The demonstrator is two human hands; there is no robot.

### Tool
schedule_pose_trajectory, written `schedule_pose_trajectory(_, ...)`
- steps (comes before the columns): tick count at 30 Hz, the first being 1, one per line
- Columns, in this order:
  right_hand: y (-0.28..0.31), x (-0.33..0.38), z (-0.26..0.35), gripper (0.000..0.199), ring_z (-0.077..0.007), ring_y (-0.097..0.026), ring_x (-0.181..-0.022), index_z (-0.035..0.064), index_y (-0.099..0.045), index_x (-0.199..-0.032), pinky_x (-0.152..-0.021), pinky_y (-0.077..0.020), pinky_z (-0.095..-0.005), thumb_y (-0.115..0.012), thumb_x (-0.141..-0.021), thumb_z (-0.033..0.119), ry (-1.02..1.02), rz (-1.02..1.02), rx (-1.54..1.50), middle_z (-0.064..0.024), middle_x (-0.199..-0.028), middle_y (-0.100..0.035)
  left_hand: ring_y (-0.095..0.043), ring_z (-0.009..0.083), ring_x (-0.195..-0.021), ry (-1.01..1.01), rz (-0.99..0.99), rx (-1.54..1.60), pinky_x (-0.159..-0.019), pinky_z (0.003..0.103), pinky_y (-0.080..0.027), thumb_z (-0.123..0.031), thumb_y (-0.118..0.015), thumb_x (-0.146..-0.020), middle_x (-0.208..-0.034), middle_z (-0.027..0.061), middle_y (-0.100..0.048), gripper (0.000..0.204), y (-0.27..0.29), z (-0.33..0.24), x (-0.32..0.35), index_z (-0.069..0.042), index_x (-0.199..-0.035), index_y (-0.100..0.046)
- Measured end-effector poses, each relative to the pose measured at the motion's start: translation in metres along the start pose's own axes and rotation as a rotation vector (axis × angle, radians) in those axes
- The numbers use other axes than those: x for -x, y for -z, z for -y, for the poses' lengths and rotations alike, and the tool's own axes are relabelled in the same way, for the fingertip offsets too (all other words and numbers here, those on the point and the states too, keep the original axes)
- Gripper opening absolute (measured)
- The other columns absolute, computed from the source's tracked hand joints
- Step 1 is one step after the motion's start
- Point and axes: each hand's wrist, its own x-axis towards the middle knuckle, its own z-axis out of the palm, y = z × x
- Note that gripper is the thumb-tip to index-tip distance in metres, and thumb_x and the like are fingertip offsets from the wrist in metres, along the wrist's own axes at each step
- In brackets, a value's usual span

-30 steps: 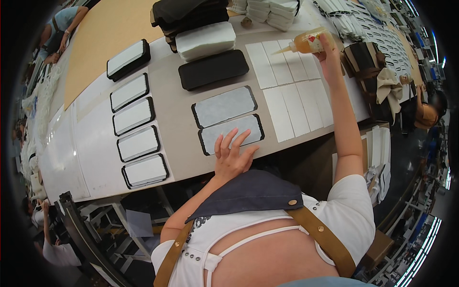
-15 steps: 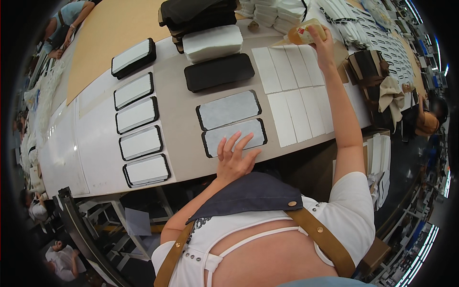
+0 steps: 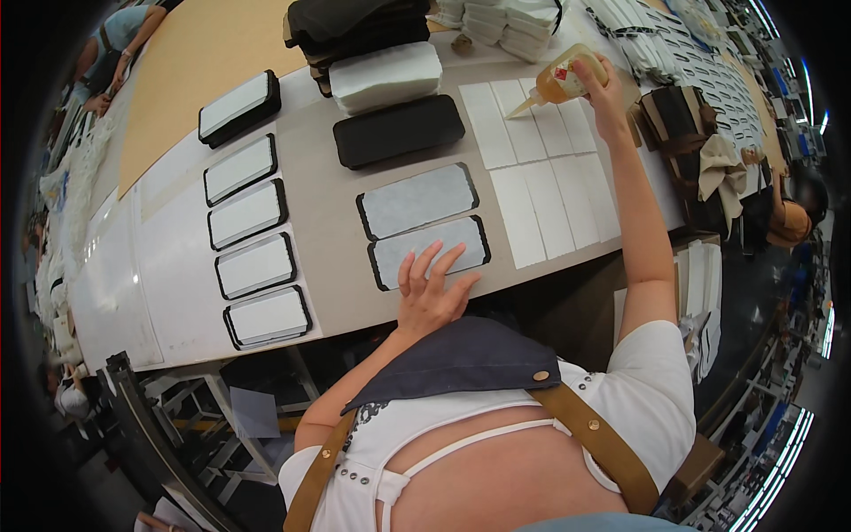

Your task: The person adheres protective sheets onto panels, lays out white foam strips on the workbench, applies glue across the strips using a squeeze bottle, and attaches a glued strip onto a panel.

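Note:
My right hand (image 3: 605, 93) is closed around a squeeze bottle (image 3: 560, 78) of amber liquid, tilted so its narrow nozzle points down and left over the white rectangular strips (image 3: 526, 133). Whether the nozzle tip touches a strip I cannot tell. At the near table edge my left hand (image 3: 433, 288) has its fingers spread over the nearer of two grey panels with black edging (image 3: 399, 257); it holds nothing. Just beyond lies the second grey panel (image 3: 417, 202), and behind that a black rectangular pad (image 3: 399, 131).
To the left runs a column of white panels with black edging (image 3: 257, 266). At the back stand a white stack (image 3: 386, 75) and a dark fabric pile (image 3: 355, 31). Brown and black pieces (image 3: 678, 133) lie on the right. Another person's hands (image 3: 102, 102) are at far left.
My right hand has turned the bottle so its nozzle dips lower over the strips. My left hand stays over the near grey panel. The view has shifted slightly.

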Motion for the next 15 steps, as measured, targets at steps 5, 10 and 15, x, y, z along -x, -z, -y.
schedule_pose_trajectory(5,0.009,0.019,0.006,0.073,-0.0129,-0.061,-0.107,0.0064,-0.053,-0.135,-0.089,-0.0504,-0.0279,-0.076,-0.085,0.056,-0.061,0.058,0.045,-0.0053,-0.115,-0.061,-0.046,0.0291,-0.134,-0.005,0.008,0.002,-0.115,0.047,-0.024,-0.018,-0.076,-0.081,-0.136,0.0011,-0.060,0.015,0.000,0.000,0.000,-0.027,-0.093,-0.073)
schedule_pose_trajectory(10,0.023,0.036,-0.002,0.070,-0.0144,-0.062,-0.102,0.0017,-0.054,-0.130,-0.087,-0.0504,-0.0306,-0.079,-0.085,0.049,-0.071,0.061,0.017,-0.0073,-0.112,-0.063,-0.045,0.0290,-0.134,-0.002,0.011,-0.001,-0.115,0.047,-0.024,-0.018,-0.076,-0.080,-0.136,0.0011,-0.059,0.014,0.000,-0.001,-0.001,-0.027,-0.091,-0.073)
schedule_pose_trajectory(15,0.031,0.046,-0.004,0.062,-0.0145,-0.063,-0.103,0.0031,-0.056,-0.128,-0.088,-0.0527,-0.0302,-0.076,-0.089,0.046,-0.092,0.066,-0.056,-0.0051,-0.112,-0.063,-0.044,0.0260,-0.137,0.011,0.025,0.011,-0.117,0.045,-0.023,-0.017,-0.074,-0.081,-0.139,0.0009,-0.058,0.016,0.003,-0.001,-0.001,-0.025,-0.094,-0.072)
